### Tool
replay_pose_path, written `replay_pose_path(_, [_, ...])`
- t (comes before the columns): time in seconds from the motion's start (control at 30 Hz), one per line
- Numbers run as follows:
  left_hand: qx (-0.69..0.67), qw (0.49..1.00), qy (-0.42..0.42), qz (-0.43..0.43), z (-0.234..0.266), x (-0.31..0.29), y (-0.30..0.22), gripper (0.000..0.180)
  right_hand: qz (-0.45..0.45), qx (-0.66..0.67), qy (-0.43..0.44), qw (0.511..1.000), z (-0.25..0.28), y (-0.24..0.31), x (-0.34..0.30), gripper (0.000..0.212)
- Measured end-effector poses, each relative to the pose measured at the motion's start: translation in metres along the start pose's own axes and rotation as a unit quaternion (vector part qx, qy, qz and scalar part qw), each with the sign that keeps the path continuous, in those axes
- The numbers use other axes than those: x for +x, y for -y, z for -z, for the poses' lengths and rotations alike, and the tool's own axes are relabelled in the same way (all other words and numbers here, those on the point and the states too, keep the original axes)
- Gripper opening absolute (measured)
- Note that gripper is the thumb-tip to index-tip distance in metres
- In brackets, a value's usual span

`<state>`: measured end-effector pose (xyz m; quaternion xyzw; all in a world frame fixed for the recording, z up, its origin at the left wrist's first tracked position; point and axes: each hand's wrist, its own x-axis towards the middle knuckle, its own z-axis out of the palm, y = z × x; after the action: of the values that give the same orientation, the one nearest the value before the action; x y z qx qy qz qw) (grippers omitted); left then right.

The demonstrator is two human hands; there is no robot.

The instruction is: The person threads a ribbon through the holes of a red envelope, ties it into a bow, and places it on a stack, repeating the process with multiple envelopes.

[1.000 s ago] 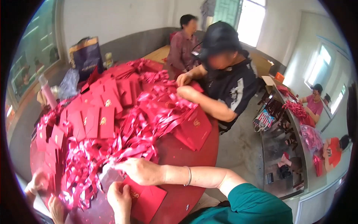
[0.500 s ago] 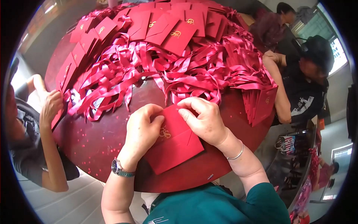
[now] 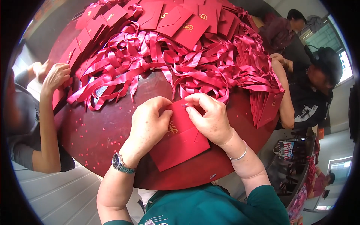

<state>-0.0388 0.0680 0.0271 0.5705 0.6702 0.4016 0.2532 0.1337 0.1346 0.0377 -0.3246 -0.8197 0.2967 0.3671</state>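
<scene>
A red envelope (image 3: 183,148) with a gold emblem and a folded flap lies tilted at the table's near edge. My left hand (image 3: 150,120) holds its upper left side, thumb on the front and fingers mostly hidden behind. At the envelope's top edge my right hand (image 3: 210,118) closes in a pinch. A tiny pinkish bit shows between thumb and forefinger, too small to name. Just beyond both hands lies a heap of shiny crimson ribbons (image 3: 127,73).
Many red envelopes (image 3: 191,32) cover the far side of the round dark red table (image 3: 101,140). More stand stacked (image 3: 268,108) at the right edge. A co-worker's hand (image 3: 56,77) works at the left; another person (image 3: 315,82) sits at the right.
The whole view has shifted slightly. My hands keep nearly the same hold at the envelope's top, with the right pinch barely altered. The left co-worker's hands have moved closer together.
</scene>
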Motion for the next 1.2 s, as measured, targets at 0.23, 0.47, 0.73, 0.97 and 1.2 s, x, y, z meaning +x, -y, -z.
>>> replay_pose_path(0.23, [0.003, 1.0, -0.004, -0.006, 0.0, -0.002, -0.002, 0.018, 0.071, -0.036, 0.021, 0.997, 0.001, -0.004, 0.002, 0.012])
replay_pose_path(0.47, [0.014, 1.0, -0.01, -0.017, -0.003, -0.002, -0.001, 0.017, 0.11, -0.069, 0.013, 0.991, -0.002, -0.004, 0.002, 0.011])
replay_pose_path(0.73, [-0.018, 1.0, 0.009, 0.023, -0.002, -0.003, -0.001, 0.014, 0.122, -0.07, 0.019, 0.99, -0.003, 0.0, 0.002, 0.01])
replay_pose_path(0.97, [-0.022, 1.0, -0.005, 0.001, -0.006, -0.007, -0.006, 0.015, 0.117, -0.093, 0.024, 0.989, -0.003, 0.002, 0.001, 0.01])
replay_pose_path(1.2, [0.131, 0.98, -0.088, -0.118, -0.013, -0.017, -0.017, 0.012, 0.131, -0.183, 0.02, 0.974, -0.008, 0.019, -0.002, 0.006])
